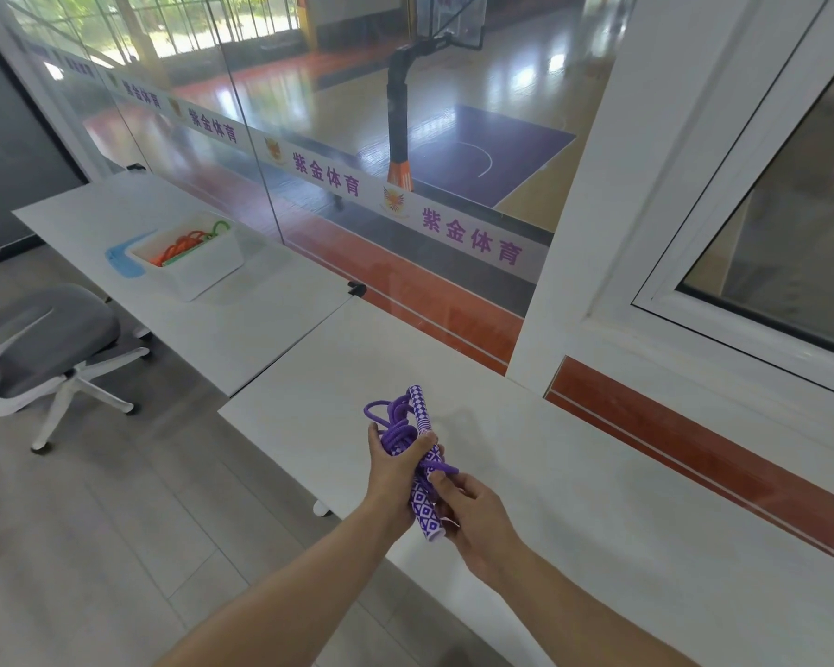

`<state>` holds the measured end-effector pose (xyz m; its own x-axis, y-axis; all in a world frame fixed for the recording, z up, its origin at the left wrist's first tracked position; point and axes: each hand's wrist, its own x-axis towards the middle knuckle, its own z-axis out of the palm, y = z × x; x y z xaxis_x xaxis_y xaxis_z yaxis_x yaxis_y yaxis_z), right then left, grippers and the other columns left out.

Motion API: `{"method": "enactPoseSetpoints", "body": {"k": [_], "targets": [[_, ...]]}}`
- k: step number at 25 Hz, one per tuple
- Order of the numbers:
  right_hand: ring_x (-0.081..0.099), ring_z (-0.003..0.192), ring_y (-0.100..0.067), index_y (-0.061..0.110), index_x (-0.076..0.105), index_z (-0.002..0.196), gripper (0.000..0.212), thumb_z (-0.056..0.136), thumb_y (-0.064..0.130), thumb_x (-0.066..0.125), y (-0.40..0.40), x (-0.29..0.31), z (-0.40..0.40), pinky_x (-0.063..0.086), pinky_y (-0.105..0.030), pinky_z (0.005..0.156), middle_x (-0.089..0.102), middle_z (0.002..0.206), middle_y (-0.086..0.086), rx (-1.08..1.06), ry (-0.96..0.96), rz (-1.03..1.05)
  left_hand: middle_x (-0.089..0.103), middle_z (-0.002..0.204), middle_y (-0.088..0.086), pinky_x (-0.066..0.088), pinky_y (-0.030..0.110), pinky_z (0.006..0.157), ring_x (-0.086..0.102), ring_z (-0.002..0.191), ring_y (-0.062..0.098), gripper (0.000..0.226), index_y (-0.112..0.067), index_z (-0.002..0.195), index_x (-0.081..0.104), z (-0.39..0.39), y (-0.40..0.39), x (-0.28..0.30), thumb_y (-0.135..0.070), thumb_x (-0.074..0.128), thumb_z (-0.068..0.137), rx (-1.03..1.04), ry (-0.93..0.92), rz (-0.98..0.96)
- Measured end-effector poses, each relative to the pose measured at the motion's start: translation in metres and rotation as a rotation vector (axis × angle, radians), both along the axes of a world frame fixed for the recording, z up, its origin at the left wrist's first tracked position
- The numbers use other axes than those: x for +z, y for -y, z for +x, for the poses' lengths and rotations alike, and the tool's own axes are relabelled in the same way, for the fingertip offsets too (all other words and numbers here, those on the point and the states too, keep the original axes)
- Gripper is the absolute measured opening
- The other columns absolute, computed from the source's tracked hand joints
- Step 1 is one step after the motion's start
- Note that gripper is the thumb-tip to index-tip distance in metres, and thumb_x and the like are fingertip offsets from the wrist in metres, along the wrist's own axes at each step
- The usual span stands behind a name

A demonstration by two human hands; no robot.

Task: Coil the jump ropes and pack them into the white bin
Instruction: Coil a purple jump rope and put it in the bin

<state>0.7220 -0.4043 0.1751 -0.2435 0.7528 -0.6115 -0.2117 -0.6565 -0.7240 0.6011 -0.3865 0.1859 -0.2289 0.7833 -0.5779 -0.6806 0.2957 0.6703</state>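
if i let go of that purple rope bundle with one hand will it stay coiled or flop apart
The purple braided jump rope looks limp, so its loose loops would probably sag and uncoil. Its stiff diamond-patterned handles should keep their shape. It is probably light, since the left hand grips the whole bundle.

There are two hands low in the middle of the frame: the left hand (396,466) and the right hand (477,517). Together they hold one purple jump rope (398,428) with two purple-and-white handles (422,483). There is one white bin (198,272) at the left of the frame. In it lie one orange rope (177,247) and one green rope (217,228). One blue thing (121,262) sits beside the bin. There are two white tables (280,324). One gray chair (35,344) stands at the far left. One black hoop pole (398,89) stands at the top middle.
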Motion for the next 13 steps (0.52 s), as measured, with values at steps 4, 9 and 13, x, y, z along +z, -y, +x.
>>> {"method": "enactPoseSetpoints", "body": {"k": [4,9,13], "targets": [[0.065,0.097,-0.031,0.002,0.067,0.121,0.043,0.083,0.02,0.075,0.0,0.003,-0.001,0.056,-0.043,0.092,0.07,0.107,-0.018,-0.088,-0.187,-0.148,0.062,0.125,0.019,0.063,0.048,0.073,0.074,0.087,0.034,0.087,-0.04,0.146,0.034,-0.001,-0.003,-0.004,-0.003,0.081,0.082,-0.022,-0.037,0.037],[0.069,0.095,-0.027,0.001,0.065,0.122,0.034,0.09,0.012,0.068,-0.001,0.008,-0.001,0.058,-0.036,0.084,0.072,0.112,-0.02,-0.127,-0.339,-0.236,0.062,0.128,0.023,0.061,0.051,0.078,0.072,0.094,0.038,0.088,-0.041,0.145,0.039,-0.001,-0.008,-0.011,0.001,0.081,0.081,-0.036,-0.026,0.073],[0.07,0.09,-0.026,0.001,0.066,0.122,0.033,0.093,0.016,0.067,-0.001,0.006,0.004,0.059,-0.035,0.076,0.072,0.109,-0.019,-0.169,-0.321,-0.242,0.062,0.125,0.031,0.059,0.055,0.084,0.069,0.092,0.039,0.075,-0.032,0.138,0.046,-0.001,-0.009,-0.015,0.008,0.076,0.082,-0.025,0.064,0.085]]}}
